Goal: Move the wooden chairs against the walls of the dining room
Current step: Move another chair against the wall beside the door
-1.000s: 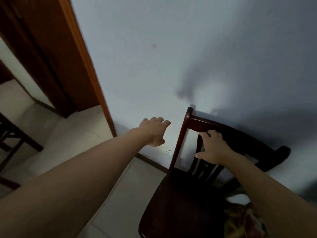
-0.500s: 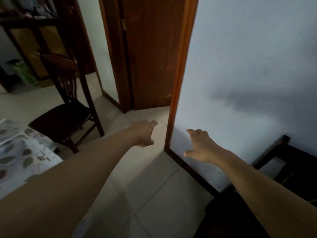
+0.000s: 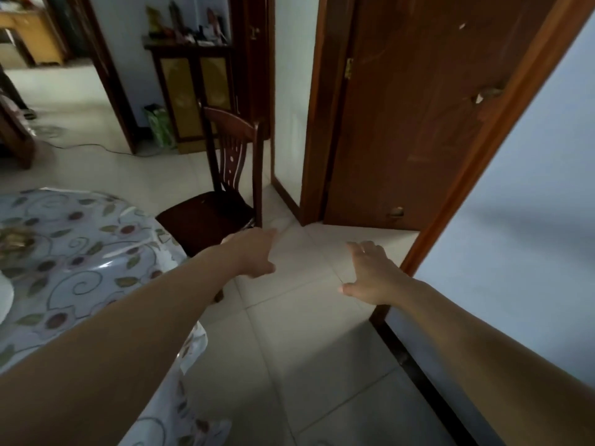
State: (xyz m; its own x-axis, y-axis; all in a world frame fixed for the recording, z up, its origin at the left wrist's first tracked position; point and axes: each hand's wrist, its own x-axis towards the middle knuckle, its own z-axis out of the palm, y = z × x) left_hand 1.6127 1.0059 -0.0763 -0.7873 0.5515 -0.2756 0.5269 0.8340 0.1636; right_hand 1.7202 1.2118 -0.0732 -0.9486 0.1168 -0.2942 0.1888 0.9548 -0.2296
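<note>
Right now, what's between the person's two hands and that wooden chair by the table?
In the head view only bare floor tile lies between the right hand and the wooden chair; the left hand overlaps its seat edge.

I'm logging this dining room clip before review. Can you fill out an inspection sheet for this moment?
Surface: pale tiled floor, bare between the hands.
Job's things: wooden chair beside the table, apart from the walls.
Clutter: green bag by the cabinet.
Grippers: left hand and right hand open, holding nothing.
Cables: thin cord across the far floor.
Surroundings: brown door, pale wall on the right.
</note>
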